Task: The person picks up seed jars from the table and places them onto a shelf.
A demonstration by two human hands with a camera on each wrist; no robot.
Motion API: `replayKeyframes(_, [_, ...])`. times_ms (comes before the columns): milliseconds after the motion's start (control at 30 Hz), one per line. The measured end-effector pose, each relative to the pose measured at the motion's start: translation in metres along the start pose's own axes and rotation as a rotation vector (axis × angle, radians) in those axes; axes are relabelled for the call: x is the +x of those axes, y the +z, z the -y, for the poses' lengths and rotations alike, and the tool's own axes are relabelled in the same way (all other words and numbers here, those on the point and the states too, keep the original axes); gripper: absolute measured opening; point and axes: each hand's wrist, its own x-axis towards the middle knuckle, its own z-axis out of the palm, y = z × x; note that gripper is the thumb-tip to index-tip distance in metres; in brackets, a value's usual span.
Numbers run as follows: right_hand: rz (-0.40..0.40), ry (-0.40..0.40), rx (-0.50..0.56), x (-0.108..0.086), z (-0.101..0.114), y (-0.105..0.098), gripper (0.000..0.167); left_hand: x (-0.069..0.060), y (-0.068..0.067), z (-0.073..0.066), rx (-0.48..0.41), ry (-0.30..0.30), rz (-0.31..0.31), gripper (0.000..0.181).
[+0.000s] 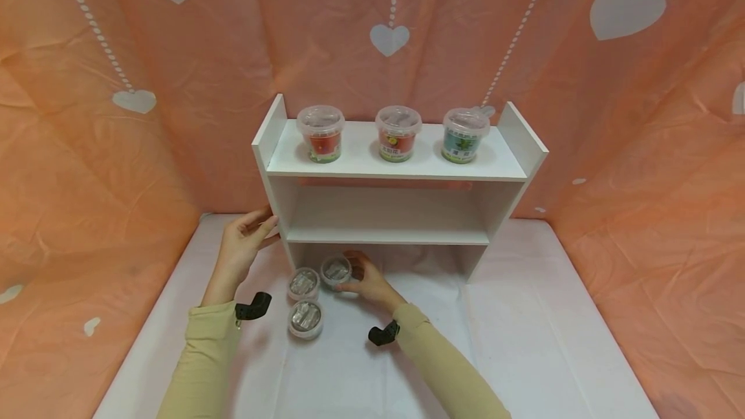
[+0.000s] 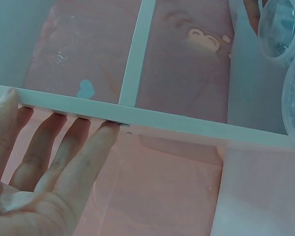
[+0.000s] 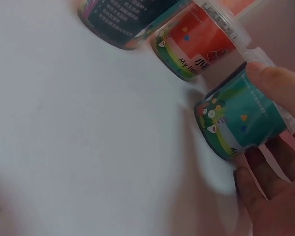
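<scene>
My right hand [image 1: 372, 282] holds a lidded plastic cup [image 1: 336, 270] near the left end of the shelf's bottom opening. In the right wrist view this cup has a teal label [image 3: 241, 118], with the thumb at its lid and fingers at its far side. Close to it stand a red-labelled cup [image 3: 194, 42] and a dark-labelled cup [image 3: 130, 19]. The fingertips of my left hand [image 1: 241, 244] touch the outer face of the left side panel [image 2: 187, 122] of the white shelf [image 1: 387, 242]; the fingers look fairly straight.
On the top board stand two red-labelled cups [image 1: 323, 141] and a teal-labelled cup [image 1: 462, 144], spaced apart. A white cloth [image 1: 524, 315] covers the table. An orange curtain [image 1: 337, 31] with pale hearts hangs behind and at both sides.
</scene>
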Motion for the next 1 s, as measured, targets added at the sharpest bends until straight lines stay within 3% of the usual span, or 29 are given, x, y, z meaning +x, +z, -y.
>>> replayKeyframes(467, [0.018,0.000,0.012,-0.018,-0.003,-0.017,0.067,-0.002,-0.001,-0.001,0.009,0.004,-0.003,0.049])
replayKeyframes(1000, [-0.031,0.013,0.016,-0.035,-0.005,-0.036,0.068,0.000,0.001,-0.001,0.014,-0.001,0.002,0.050])
